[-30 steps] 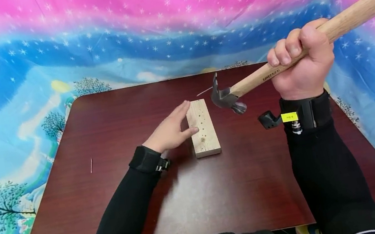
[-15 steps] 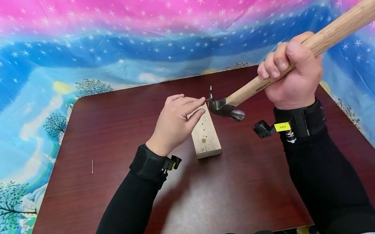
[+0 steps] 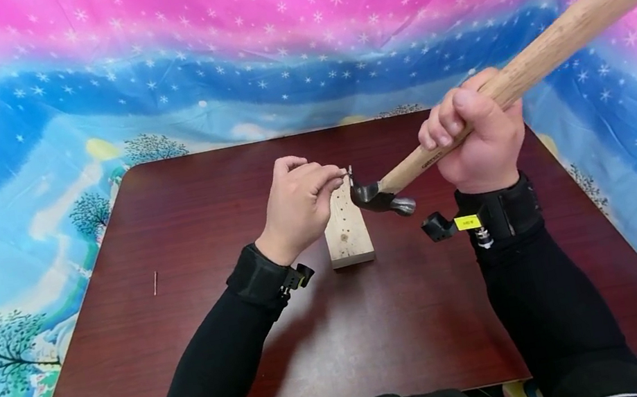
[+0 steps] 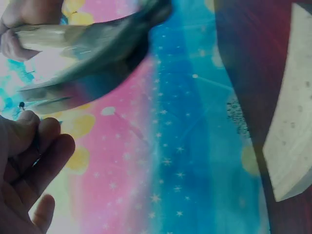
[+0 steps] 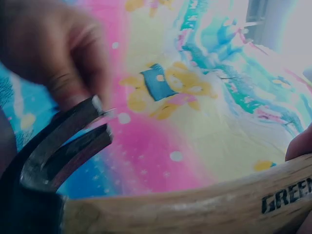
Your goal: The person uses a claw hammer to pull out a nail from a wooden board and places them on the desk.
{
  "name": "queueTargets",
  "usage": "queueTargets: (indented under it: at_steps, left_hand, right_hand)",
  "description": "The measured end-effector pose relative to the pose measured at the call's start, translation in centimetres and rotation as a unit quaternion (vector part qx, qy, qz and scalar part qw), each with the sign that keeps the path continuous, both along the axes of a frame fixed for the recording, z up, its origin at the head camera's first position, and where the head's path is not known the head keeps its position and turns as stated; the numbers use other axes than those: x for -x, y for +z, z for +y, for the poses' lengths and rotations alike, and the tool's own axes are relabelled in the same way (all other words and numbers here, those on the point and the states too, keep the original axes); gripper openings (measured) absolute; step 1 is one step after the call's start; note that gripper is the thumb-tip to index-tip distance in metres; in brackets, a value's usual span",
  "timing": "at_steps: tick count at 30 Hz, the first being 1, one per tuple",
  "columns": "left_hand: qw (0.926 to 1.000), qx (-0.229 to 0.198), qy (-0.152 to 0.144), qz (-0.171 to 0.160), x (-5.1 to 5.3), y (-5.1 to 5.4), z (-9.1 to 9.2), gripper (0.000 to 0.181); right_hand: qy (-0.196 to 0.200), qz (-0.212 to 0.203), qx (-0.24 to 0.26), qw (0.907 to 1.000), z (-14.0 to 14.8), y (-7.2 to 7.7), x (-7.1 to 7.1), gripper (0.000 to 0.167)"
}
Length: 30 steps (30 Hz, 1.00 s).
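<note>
My right hand [image 3: 480,133] grips a claw hammer [image 3: 575,29] by its wooden handle, close to the head. The metal head [image 3: 378,197] hangs over the right side of a pale wooden block [image 3: 349,239], claw upward. My left hand [image 3: 302,205] pinches a thin nail [image 4: 21,105] between thumb and fingers, right by the claw tips. In the left wrist view the nail's head pokes out above the thumb, just below the claw. The right wrist view shows the split claw [image 5: 73,139] with the blurred left hand behind it. Several small holes dot the block's top.
Another nail [image 3: 156,283] lies on the left of the dark red table [image 3: 440,318]. A patterned cloth [image 3: 243,49] in pink and blue hangs behind and around the table. Both wrists wear black straps with small cameras.
My left hand has lifted from the block's left edge to the claw and now pinches the nail there. The right hand and hammer have shifted left and slightly down.
</note>
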<state>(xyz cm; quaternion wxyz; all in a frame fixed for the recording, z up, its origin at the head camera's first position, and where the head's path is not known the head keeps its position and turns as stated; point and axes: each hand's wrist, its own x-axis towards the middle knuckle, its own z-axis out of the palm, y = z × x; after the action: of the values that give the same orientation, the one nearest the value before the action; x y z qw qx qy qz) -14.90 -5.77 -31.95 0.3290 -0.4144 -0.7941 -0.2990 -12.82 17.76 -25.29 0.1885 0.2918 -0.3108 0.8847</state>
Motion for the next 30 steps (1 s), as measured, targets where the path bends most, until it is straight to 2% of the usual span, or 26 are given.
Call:
queueTargets:
  at_steps: [3,7,12,15,17,18,20,23,26,30]
  left_hand:
    - [0.9999,-0.002,0.015,0.001,-0.2,0.4,-0.1,0.007]
    - [0.9997,0.002,0.025,-0.001,-0.6,0.7,-0.5,0.006]
    - [0.9977,0.048,0.047,-0.004,-1.8,0.2,-1.7,0.008]
    - [0.9939,0.066,0.084,-0.029,-2.0,-0.7,-3.4,0.01]
    - [0.9858,0.073,0.137,-0.066,-2.3,-1.5,-6.0,0.011]
    - [0.9795,0.075,0.168,-0.084,-2.5,-2.0,-7.7,0.012]
    - [0.9611,0.082,0.233,-0.124,-3.5,-2.6,-11.3,0.013]
    - [0.9198,0.087,0.332,-0.191,-5.3,-3.3,-16.9,0.015]
    - [0.8701,0.086,0.405,-0.268,-6.5,-3.5,-21.3,0.02]
    - [0.8002,0.093,0.478,-0.349,-6.7,-4.2,-25.4,0.025]
  right_hand:
    - [-0.005,0.009,-0.023,0.9997,-0.1,-0.5,0.0,0.032]
    - [-0.013,0.007,-0.024,0.9996,0.1,-0.8,0.1,0.031]
    - [-0.021,-0.005,-0.017,0.9996,0.5,-0.8,0.0,0.032]
    - [-0.028,-0.009,-0.019,0.9994,0.7,-0.8,-0.1,0.032]
    - [-0.017,-0.012,-0.016,0.9996,0.3,-1.2,0.1,0.031]
    - [-0.011,-0.013,-0.014,0.9998,0.1,-1.5,0.2,0.031]
    - [0.003,-0.016,-0.006,0.9998,-0.1,-1.9,0.3,0.03]
    - [0.02,-0.021,0.014,0.9995,0.3,-2.2,0.2,0.03]
    - [0.024,-0.025,0.029,0.999,1.0,-2.2,0.2,0.029]
    - [0.019,-0.032,0.03,0.9989,1.8,-2.2,0.2,0.03]
